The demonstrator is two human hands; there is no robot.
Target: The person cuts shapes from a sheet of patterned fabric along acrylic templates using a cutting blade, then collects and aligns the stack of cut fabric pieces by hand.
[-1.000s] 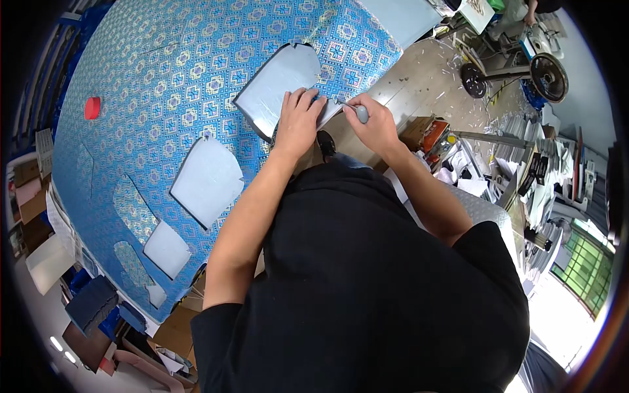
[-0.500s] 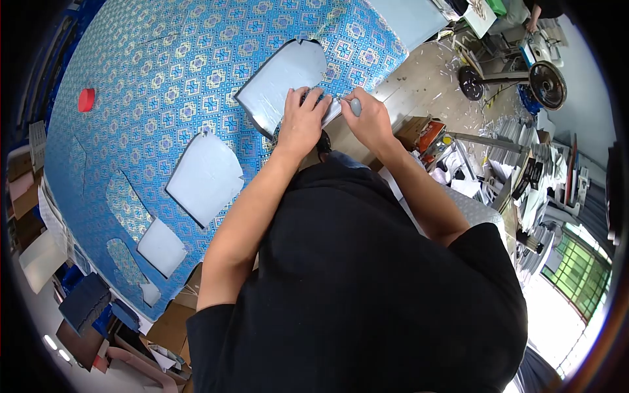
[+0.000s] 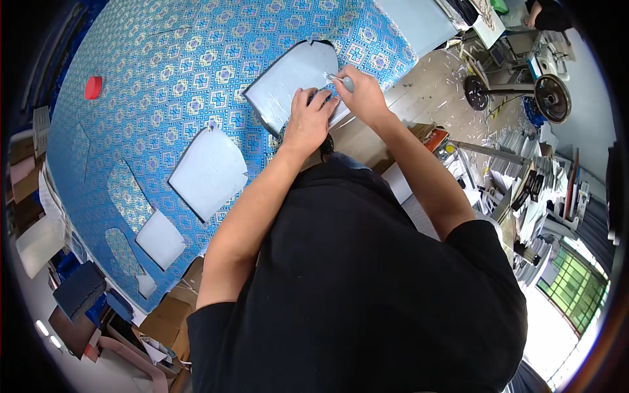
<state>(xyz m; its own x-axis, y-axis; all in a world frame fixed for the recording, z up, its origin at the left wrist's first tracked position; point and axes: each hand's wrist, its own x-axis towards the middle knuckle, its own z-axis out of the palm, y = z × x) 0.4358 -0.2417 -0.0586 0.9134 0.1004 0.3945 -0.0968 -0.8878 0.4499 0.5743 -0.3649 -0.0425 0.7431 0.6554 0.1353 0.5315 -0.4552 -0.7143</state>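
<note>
My left hand (image 3: pixel 309 124) lies with its fingers spread on the lower right part of a large grey template (image 3: pixel 288 82), on blue patterned fabric (image 3: pixel 216 52). My right hand (image 3: pixel 362 93) is closed round a small tool with a rounded grey handle (image 3: pixel 348 84). The tool's thin metal end points left, over the template's right edge; whether it touches is too small to tell. Left of my left forearm lies a second grey template (image 3: pixel 209 171) with notches. Further down are a smaller grey piece (image 3: pixel 160 240) and a cut-out opening in the fabric (image 3: pixel 128 196).
A round red object (image 3: pixel 94 88) sits at the fabric's left. At the right stand a fan (image 3: pixel 552 98), stacks of sheets (image 3: pixel 514 134) and an orange box (image 3: pixel 435 139). Scraps litter the floor (image 3: pixel 436 92). Another person's arm (image 3: pixel 534 14) shows at the top right.
My right hand has moved up with the tool, from beside my left fingertips to the template's upper right edge. The camera view has shifted slightly. My left hand stays on the template.
</note>
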